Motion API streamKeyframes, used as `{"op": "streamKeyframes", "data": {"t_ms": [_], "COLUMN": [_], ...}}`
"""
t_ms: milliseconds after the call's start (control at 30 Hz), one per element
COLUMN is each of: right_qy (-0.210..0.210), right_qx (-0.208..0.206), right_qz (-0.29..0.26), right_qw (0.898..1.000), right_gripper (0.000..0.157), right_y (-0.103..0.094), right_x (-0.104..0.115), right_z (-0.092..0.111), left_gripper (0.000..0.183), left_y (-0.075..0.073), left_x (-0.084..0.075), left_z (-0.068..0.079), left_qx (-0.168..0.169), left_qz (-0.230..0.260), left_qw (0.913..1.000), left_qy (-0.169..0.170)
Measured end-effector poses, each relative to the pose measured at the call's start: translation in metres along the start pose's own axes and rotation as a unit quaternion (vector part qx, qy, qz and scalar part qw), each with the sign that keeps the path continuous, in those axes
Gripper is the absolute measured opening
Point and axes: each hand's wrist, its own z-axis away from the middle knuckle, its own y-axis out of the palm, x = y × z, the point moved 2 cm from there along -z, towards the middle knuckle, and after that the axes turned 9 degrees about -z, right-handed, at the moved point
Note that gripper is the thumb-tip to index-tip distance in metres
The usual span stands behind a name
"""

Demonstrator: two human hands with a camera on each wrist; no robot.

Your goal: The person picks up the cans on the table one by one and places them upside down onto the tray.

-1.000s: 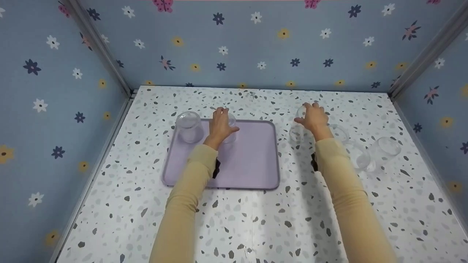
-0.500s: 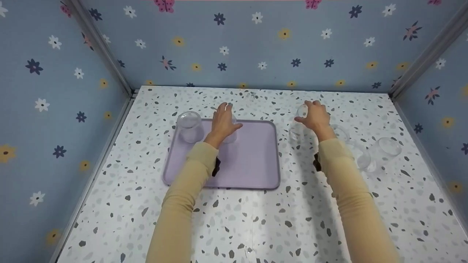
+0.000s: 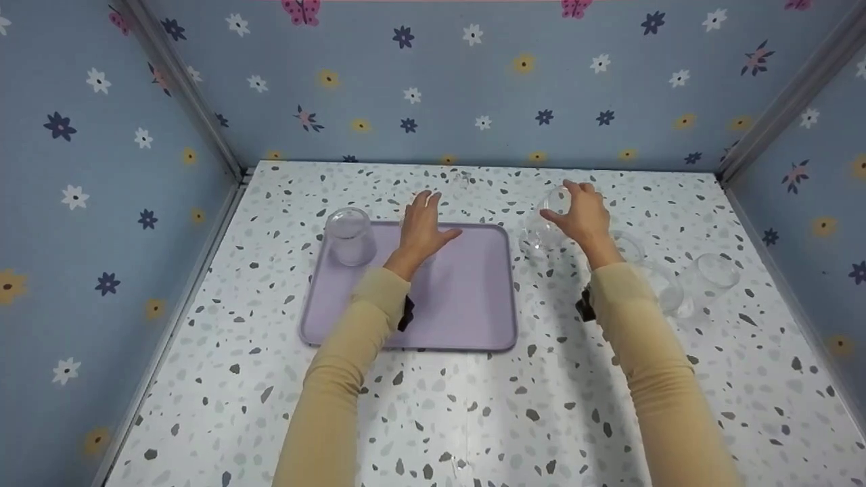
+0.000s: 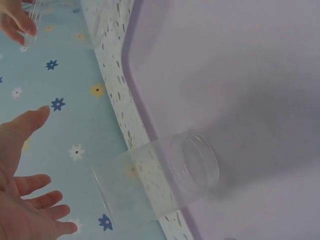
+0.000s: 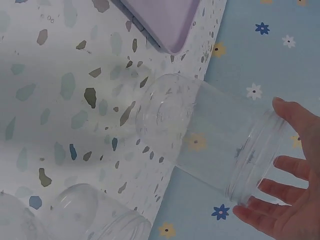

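A clear jar (image 5: pixel 215 135) hangs tilted from my right hand (image 3: pixel 585 215), which grips it round the threaded rim with thumb and fingers. In the head view that jar's see-through body shows left of the hand, right of the lilac tray (image 3: pixel 467 304). My left hand (image 3: pixel 421 233) is over the back of the tray with its fingers spread, holding nothing. Close by it, a second clear jar (image 4: pixel 192 167) stands on the tray, mostly hidden by the hand in the head view. Another clear jar (image 3: pixel 352 238) stands at the tray's back left corner.
Several more clear jars, among them one at the far right (image 3: pixel 716 274) and one nearer the right sleeve (image 3: pixel 666 291), stand on the speckled table (image 3: pixel 473 412). Flowered walls (image 3: pixel 446 81) close off the back and both sides.
My left hand has drawn away from the jar on the tray, slightly rightward and with fingers spreading. The right hand has raised its jar and tilted it, the base swinging left.
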Motion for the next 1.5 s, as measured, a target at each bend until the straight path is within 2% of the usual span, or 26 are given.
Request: {"op": "streamKeyframes", "data": {"t_ms": [367,667,867,1267,1500], "right_qy": [-0.030,-0.066,-0.085,-0.089,-0.085], "right_qx": [-0.045,-0.079,-0.097,-0.103,-0.090], "right_qz": [-0.067,-0.122,-0.163,-0.232,-0.277], "right_qw": [0.996,0.987,0.978,0.963,0.953], "right_gripper": [0.072,0.072,0.068,0.065,0.061], "right_y": [0.002,0.004,0.003,0.003,0.007], "right_x": [0.002,0.006,0.010,0.014,0.015], "right_z": [0.010,0.021,0.028,0.045,0.054], "left_gripper": [0.071,0.065,0.063,0.062,0.064], "left_y": [0.000,0.003,0.007,0.014,0.018], "left_x": [-0.007,-0.018,-0.028,-0.038,-0.039], "left_z": [0.002,0.007,0.010,0.017,0.021], "left_qx": [-0.014,-0.043,-0.045,-0.042,-0.033], "left_qz": [0.038,0.081,0.114,0.181,0.229], "left_qw": [0.9991,0.9954,0.9918,0.9813,0.9702], "left_qy": [0.013,0.029,0.038,0.050,0.070]}}
